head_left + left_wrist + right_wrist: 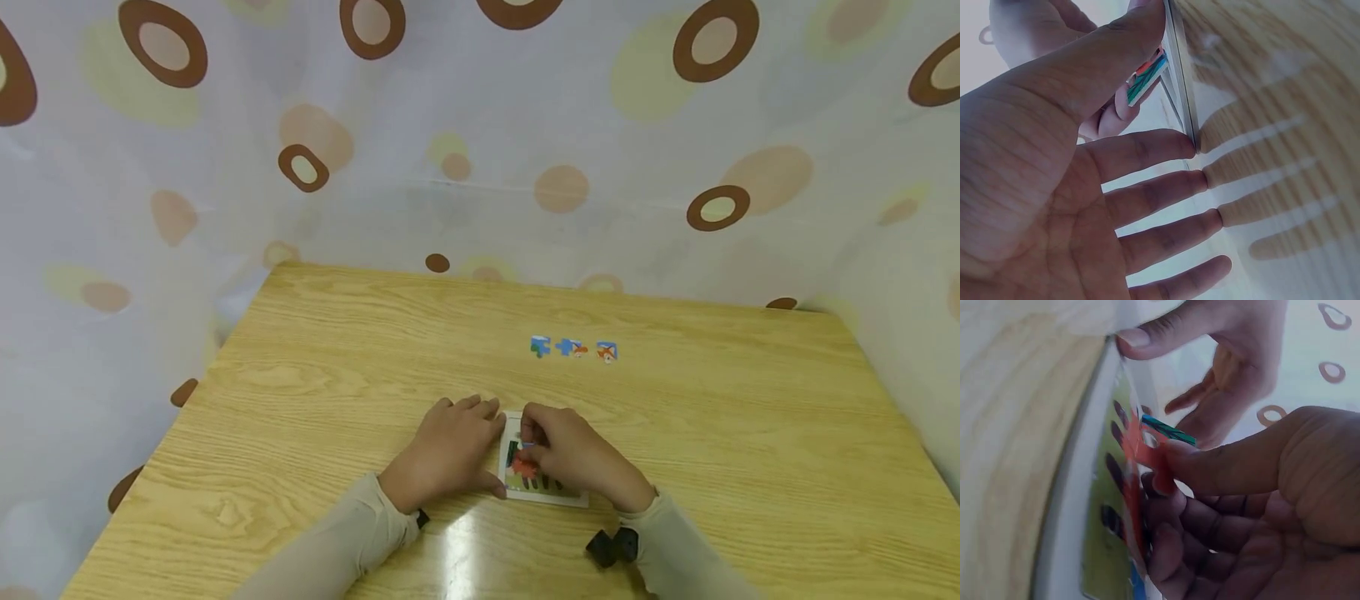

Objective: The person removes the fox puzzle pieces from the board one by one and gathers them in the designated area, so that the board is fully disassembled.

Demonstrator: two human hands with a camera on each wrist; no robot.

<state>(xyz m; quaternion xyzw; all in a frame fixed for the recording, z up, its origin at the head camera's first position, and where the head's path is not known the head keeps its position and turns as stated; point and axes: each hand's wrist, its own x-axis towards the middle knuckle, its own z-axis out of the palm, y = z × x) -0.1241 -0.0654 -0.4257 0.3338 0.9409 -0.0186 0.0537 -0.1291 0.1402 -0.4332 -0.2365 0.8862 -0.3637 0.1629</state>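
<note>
Puzzle piece [1159,464] pinched in right grip [566,446], left grip [453,442] spread, loose pieces [574,347] head-view only

High head view, forward and down; low, close wrist views, one puzzle tray [1069,519] in both

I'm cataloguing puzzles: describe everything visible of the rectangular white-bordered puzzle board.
The rectangular white-bordered puzzle board looks like card, printed with red above dark leg-like shapes on olive green. It lies flat on the yellowish wooden table; the bare left hand touches its edge, the bare right hand hides part.
</note>
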